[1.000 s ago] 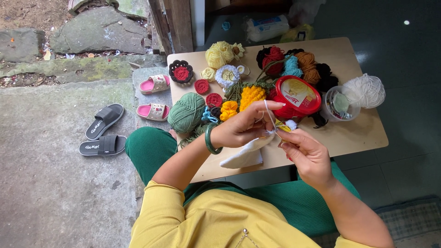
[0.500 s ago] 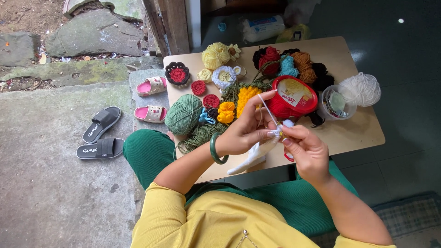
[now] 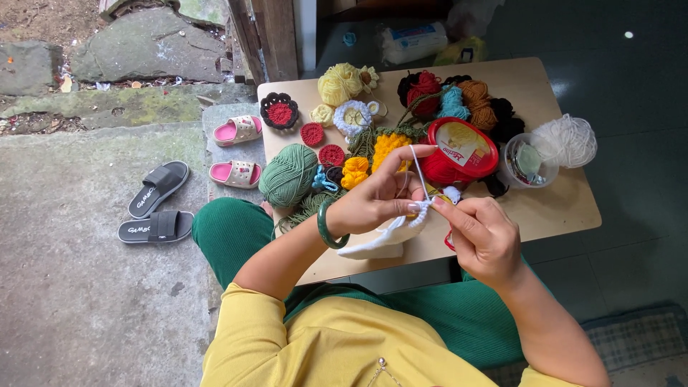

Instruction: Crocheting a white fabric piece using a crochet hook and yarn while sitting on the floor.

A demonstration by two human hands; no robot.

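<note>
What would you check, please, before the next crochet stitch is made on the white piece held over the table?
1. White crochet piece gripped: ok, the left hand pinches its top edge.
2. White strand tensioned: ok, it runs taut up over the raised left forefinger.
3. Right hand at the working edge: ok, its fingertips meet the left hand's there.
4. Hook in place: cannot tell, too small to make out between the fingers.
5. White yarn ball free to feed: cannot tell, it lies at the table's right side; the strand's path to it is not visible.
6. Room in front: not ok, the red tub and green yarn ball crowd close to the hands.
</note>
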